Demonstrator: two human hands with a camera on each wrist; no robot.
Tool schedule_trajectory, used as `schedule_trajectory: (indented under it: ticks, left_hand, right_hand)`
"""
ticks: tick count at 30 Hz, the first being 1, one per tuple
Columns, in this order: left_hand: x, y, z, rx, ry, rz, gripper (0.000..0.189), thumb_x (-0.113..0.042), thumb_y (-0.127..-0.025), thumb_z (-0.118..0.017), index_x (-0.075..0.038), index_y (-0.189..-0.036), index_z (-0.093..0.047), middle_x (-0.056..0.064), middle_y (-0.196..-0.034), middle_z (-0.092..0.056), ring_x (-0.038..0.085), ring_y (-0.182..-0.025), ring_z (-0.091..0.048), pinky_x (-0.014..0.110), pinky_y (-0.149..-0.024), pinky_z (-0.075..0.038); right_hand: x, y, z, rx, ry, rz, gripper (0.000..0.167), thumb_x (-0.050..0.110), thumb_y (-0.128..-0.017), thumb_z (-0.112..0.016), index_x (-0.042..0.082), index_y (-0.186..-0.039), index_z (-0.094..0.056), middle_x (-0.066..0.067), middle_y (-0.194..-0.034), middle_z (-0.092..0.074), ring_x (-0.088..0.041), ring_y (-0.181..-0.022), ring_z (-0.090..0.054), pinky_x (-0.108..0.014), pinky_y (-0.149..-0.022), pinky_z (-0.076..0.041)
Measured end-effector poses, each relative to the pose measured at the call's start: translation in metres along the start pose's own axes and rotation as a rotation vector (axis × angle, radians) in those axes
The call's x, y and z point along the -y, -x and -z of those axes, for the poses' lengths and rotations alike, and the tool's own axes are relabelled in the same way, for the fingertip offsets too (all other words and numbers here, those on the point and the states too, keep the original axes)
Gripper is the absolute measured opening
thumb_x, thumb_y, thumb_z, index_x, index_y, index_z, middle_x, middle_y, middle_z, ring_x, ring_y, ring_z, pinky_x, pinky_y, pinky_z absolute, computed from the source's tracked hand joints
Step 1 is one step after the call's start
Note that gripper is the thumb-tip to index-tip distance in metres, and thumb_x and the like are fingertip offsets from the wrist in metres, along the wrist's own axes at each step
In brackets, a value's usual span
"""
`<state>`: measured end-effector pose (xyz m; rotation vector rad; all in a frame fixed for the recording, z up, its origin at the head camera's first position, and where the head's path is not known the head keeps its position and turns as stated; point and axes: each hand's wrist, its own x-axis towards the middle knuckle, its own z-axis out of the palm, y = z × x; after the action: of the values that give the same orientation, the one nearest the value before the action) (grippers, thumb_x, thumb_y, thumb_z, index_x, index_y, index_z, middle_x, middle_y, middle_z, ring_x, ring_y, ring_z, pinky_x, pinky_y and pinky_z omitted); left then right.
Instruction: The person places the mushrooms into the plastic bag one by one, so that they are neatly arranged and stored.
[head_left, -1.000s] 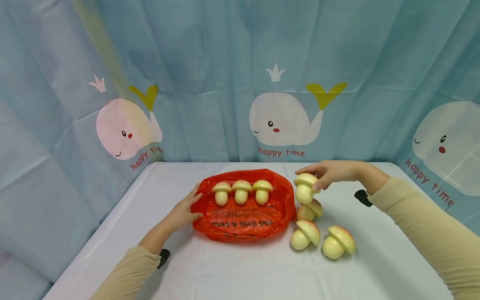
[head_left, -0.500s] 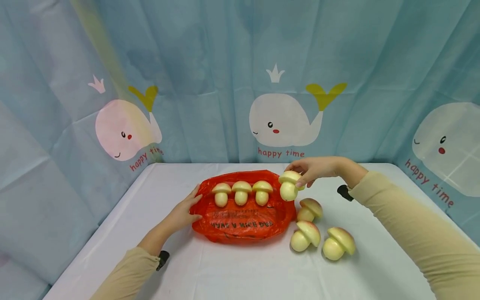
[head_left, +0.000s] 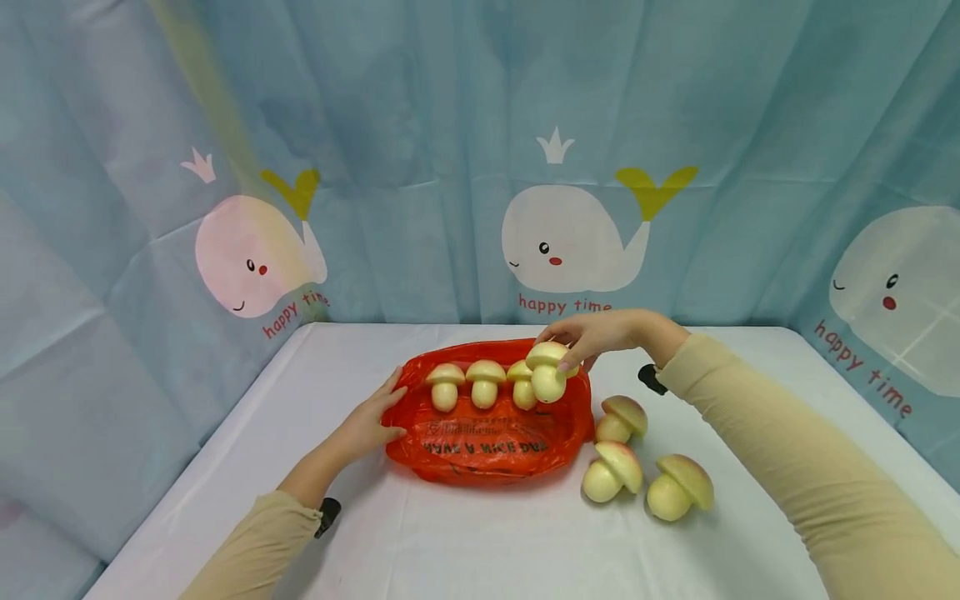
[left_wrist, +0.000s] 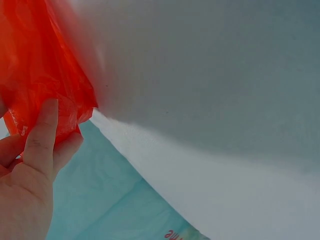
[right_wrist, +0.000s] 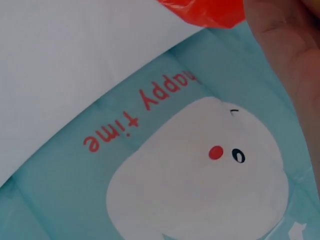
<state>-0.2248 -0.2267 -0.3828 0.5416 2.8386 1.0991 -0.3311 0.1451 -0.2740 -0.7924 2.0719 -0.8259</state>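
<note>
A red plastic bag (head_left: pixel 480 450) with dark printing lies spread open on the white table. My left hand (head_left: pixel 367 425) holds its left edge, and the left wrist view shows the fingers (left_wrist: pixel 41 137) around the crinkled plastic. Above the bag's right part, my right hand (head_left: pixel 600 333) grips a pale yellow model mushroom (head_left: pixel 549 385) by its cap, stem downward. Three similar mushrooms (head_left: pixel 485 385) sit in a row inside the bag; the held one partly covers the rightmost. The right wrist view catches only part of the hand (right_wrist: pixel 287 55), with its mushroom out of sight.
Three more mushrooms lie on the table right of the bag: one close to its edge (head_left: pixel 621 419), one nearer the front (head_left: pixel 611 472), one farther right (head_left: pixel 678 487). A blue curtain (head_left: pixel 420 250) with whale prints hangs behind the white table (head_left: pixel 465 542).
My right hand has carried the mushroom leftward from above the loose ones to over the bag, beside the row of three. The left hand stays at the bag's edge.
</note>
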Motion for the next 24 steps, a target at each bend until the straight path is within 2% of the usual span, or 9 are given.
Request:
schedule_trajectory:
  ticks: [8,15,24]
  left_hand:
    - [-0.001,-0.003,-0.001,0.013,-0.013,0.061,0.066,0.008,-0.086,-0.065,0.017,-0.142,-0.032,0.022,-0.160,-0.007,0.045,-0.143,-0.011,0.056,-0.111,-0.025]
    - [-0.001,-0.002,-0.001,0.012,-0.014,0.055,0.066,0.007,-0.085,-0.066,0.018,-0.141,-0.032,0.023,-0.159,-0.008,0.046,-0.143,-0.012,0.057,-0.111,-0.024]
    - [0.000,-0.003,-0.002,0.013,-0.001,0.058,0.066,0.007,-0.086,-0.065,0.018,-0.141,-0.032,0.022,-0.160,-0.007,0.045,-0.143,-0.011,0.057,-0.111,-0.024]
  right_hand:
    - [0.014,-0.022,-0.003,0.047,-0.012,0.066,0.066,0.014,-0.092,-0.065,0.010,-0.151,-0.035,-0.009,-0.130,-0.052,-0.020,-0.097,-0.057,-0.050,-0.089,-0.049]
    - [0.024,-0.041,-0.009,0.079,-0.035,0.096,0.063,0.013,-0.093,-0.064,0.013,-0.151,-0.038,-0.007,-0.140,-0.049,-0.019,-0.115,-0.053,-0.052,-0.099,-0.045]
    - [0.029,-0.058,-0.014,0.070,0.034,0.076,0.060,0.016,-0.092,-0.065,0.019,-0.148,-0.043,-0.001,-0.148,-0.042,-0.020,-0.118,-0.049,-0.044,-0.093,-0.049]
